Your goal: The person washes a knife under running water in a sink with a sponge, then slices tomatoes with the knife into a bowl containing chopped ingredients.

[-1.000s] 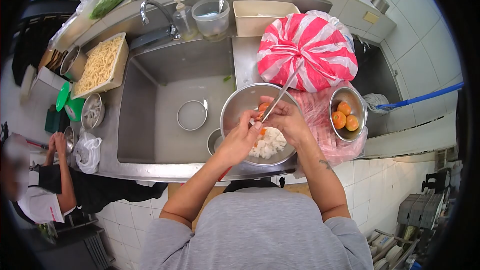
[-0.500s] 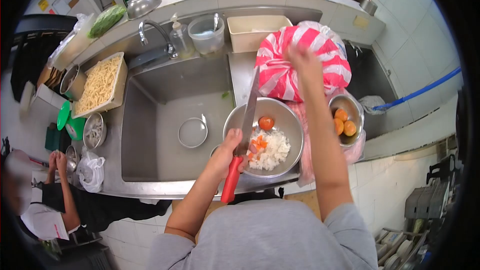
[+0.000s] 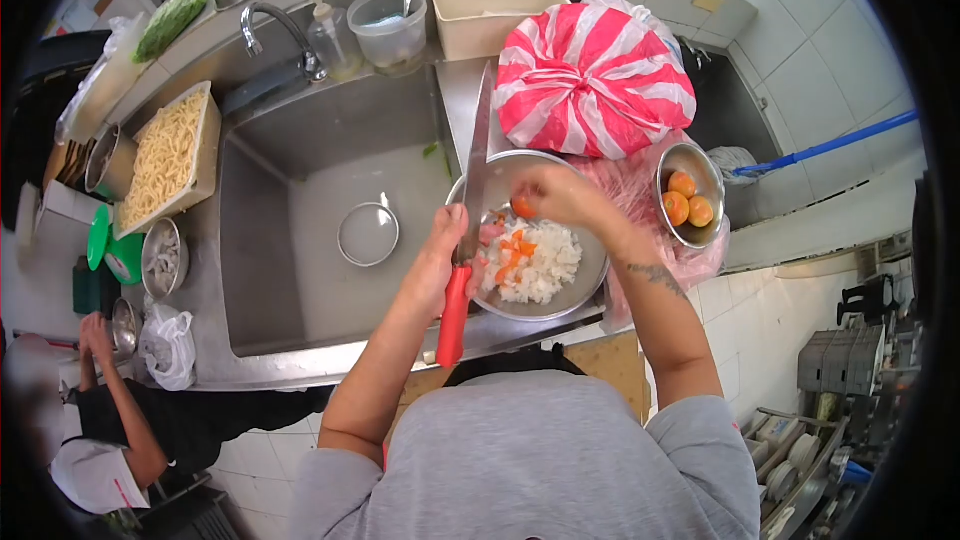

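Note:
My left hand (image 3: 443, 250) grips a large knife by its red handle (image 3: 455, 315). The blade (image 3: 479, 155) points away from me, over the left rim of a steel bowl (image 3: 590, 290). Chopped white pieces (image 3: 545, 265), possibly onion, and diced tomato (image 3: 514, 252) lie inside the bowl. My right hand (image 3: 560, 196) reaches into its far side, fingers closed around a small orange-red tomato (image 3: 522, 207), which is partly covered. Beside my right forearm, a smaller steel bowl (image 3: 712, 172) holds several whole tomatoes.
Left of the bowl is a steel sink (image 3: 260, 240) with a round dish (image 3: 368, 234) in it. A red-and-white striped bag (image 3: 595, 80) sits behind the bowl. A tray of noodles (image 3: 165, 155) stands far left, near another person's hands (image 3: 97, 340).
My right hand has come down from over the striped bag to the tomato in the bowl. My left hand still holds the knife. The view has tilted slightly downward.

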